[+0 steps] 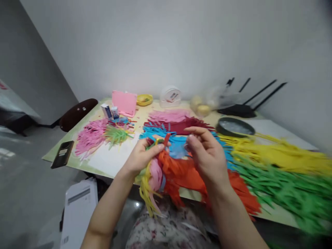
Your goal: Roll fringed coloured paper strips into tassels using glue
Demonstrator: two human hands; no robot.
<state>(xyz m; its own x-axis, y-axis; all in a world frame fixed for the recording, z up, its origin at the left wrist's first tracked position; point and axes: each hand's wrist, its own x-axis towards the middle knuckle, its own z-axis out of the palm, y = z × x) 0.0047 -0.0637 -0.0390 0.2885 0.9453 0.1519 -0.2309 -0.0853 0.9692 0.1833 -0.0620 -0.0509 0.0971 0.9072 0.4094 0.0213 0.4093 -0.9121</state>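
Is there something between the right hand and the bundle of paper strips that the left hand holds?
Nothing visible stands between them. The left hand grips the bundle of paper strips above the table's near edge. The right hand is just beside it, fingers half open, with only the blue strips lying on the table behind the gap.

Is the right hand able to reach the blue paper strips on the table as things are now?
Probably yes. The right hand hovers open just in front of the blue paper strips, with nothing between them. The left hand grips a mixed bundle of strips beside it, not across the way.
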